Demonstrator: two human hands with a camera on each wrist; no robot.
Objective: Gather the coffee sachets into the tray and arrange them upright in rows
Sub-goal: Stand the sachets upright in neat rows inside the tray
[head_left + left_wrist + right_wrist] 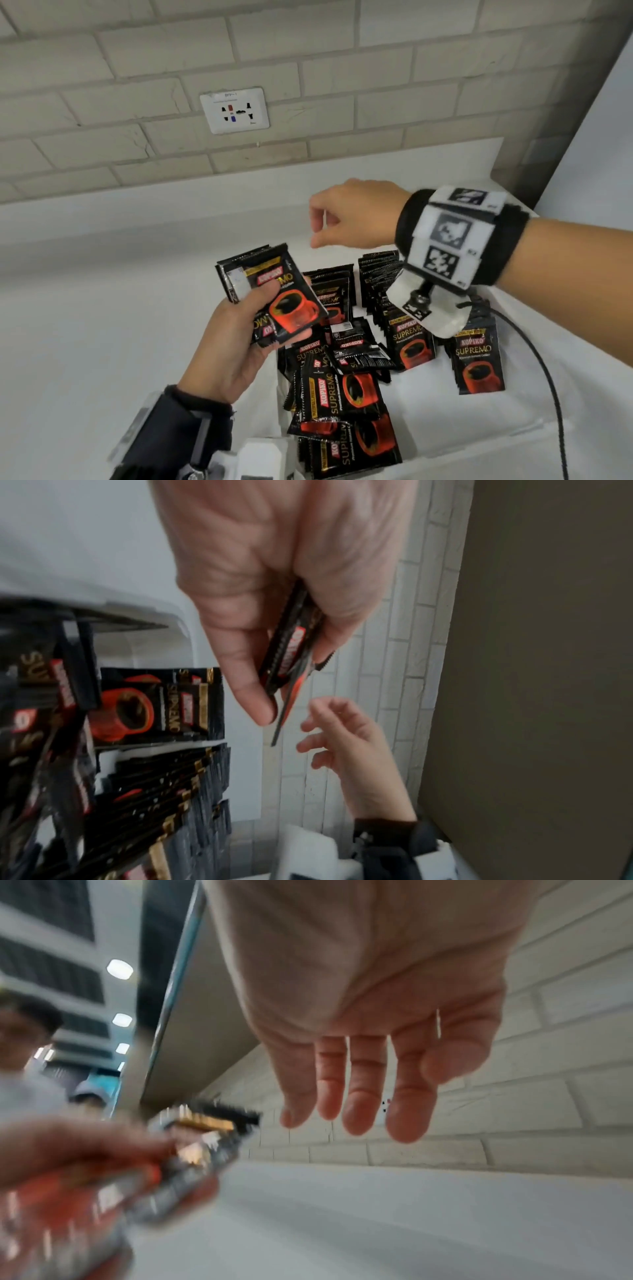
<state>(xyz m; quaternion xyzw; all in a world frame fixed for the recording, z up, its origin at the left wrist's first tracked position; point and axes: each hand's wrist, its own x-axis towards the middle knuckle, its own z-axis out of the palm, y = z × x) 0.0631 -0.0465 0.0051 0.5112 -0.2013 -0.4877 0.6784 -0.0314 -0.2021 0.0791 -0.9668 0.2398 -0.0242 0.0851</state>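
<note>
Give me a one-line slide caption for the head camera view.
Left hand holds a sachet bundle beside the tray; right hand hovers empty.

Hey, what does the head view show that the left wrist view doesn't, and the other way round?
Only the head view shows the wall socket, the loose sachets lying flat at the tray's near end, and the right wrist band. Only the left wrist view shows the held sachets edge-on, pinched between thumb and fingers. Both show the left hand gripping that stack, the right hand empty, and upright rows.
</note>
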